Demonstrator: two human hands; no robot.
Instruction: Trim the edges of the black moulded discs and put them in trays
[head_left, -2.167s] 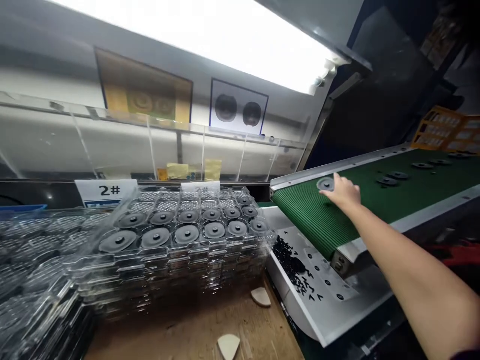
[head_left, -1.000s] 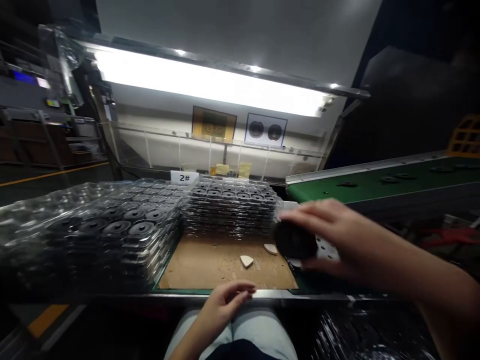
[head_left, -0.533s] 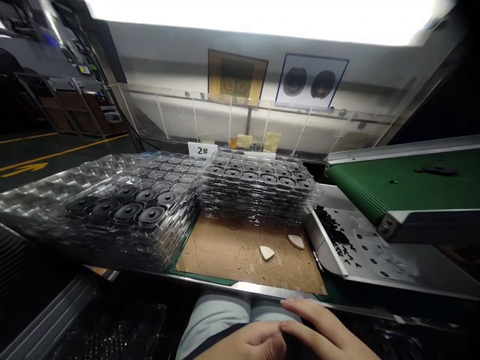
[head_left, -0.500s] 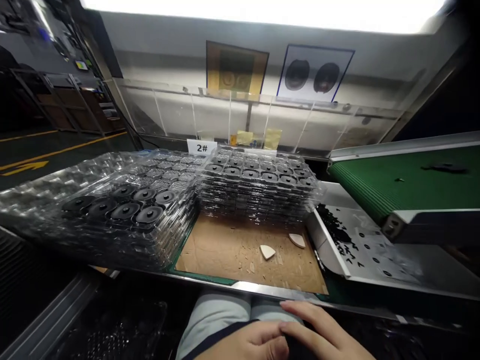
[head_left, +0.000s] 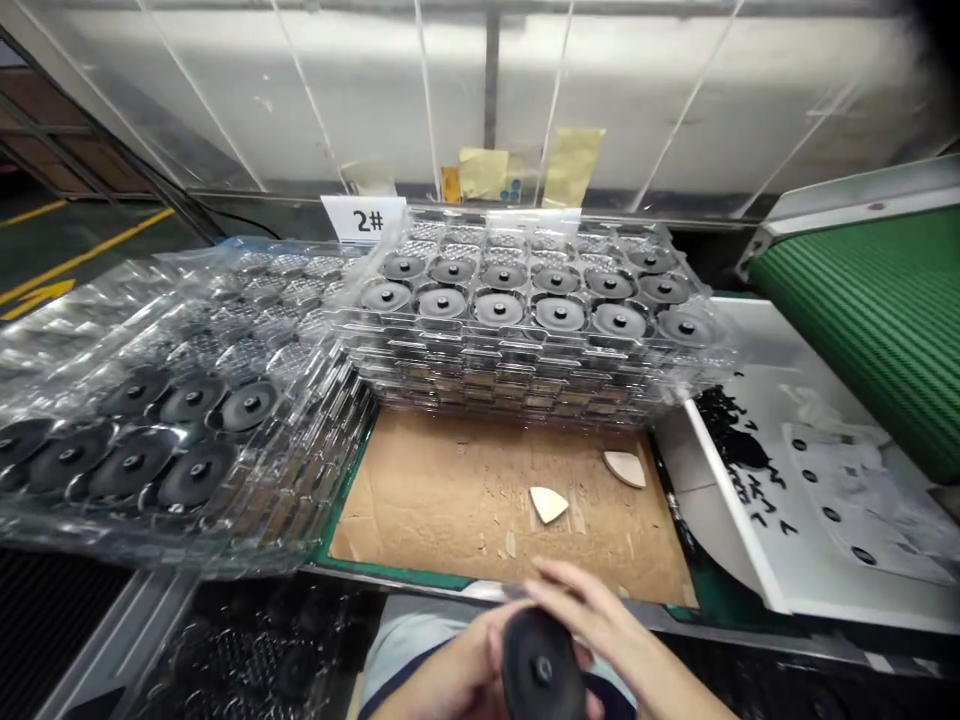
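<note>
A black round disc (head_left: pixel 544 670) with a raised centre knob is tilted up near my lap. My left hand (head_left: pixel 465 665) is closed around it from the left side. My right hand (head_left: pixel 589 610) lies over its far right edge with fingers stretched out; the thumb is hidden. Two cream wedge-shaped pads, one in the middle (head_left: pixel 548 505) and one at the right (head_left: pixel 625 469), lie on the cardboard sheet (head_left: pixel 427 490) beyond my hands. Similar black discs sit in the clear tray stack (head_left: pixel 517 350) at the back and the left tray stack (head_left: pixel 255 470).
A white bin (head_left: pixel 750 540) on the right holds small black pieces and clear plastic. Above it runs a green conveyor belt (head_left: pixel 862 300). A "2#" card (head_left: pixel 365 218) stands behind the trays. Below the bench, at lower left, is another tray (head_left: pixel 247 640) with black discs.
The view has tipped down and come closer to the bench. The black disc now shows in my hands, which have risen into view; before, no disc was visible there.
</note>
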